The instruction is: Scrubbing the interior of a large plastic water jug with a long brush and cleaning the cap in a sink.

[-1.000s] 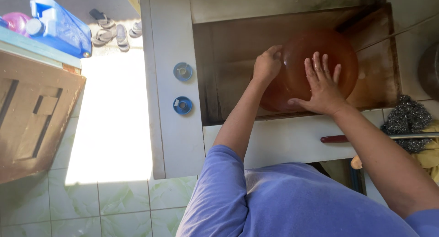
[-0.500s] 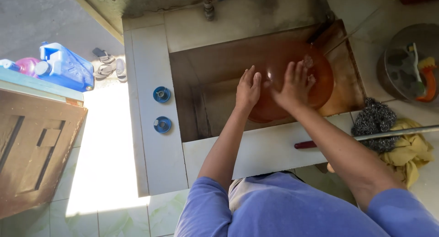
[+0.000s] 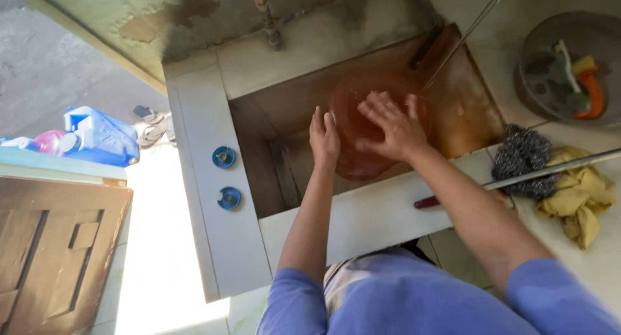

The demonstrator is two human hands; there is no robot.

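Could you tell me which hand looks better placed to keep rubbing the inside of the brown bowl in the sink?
Probably the right hand: it lies flat, fingers spread, on the bowl, while the left hand only steadies its rim.

Inside the sink (image 3: 284, 154), open room lies left of the left hand (image 3: 325, 138), down to the bare basin floor. The orange bowl (image 3: 362, 125) and right hand (image 3: 391, 127) fill the right half. A tap (image 3: 268, 21) hangs above; 2 blue caps (image 3: 226, 178) sit on the left ledge.

Bright sunlight falls on the pale tiled floor (image 3: 162, 270) at seven o'clock. A brown wooden door (image 3: 52, 257) stands at eight o'clock, and a stained wall (image 3: 149, 18) runs across twelve o'clock.
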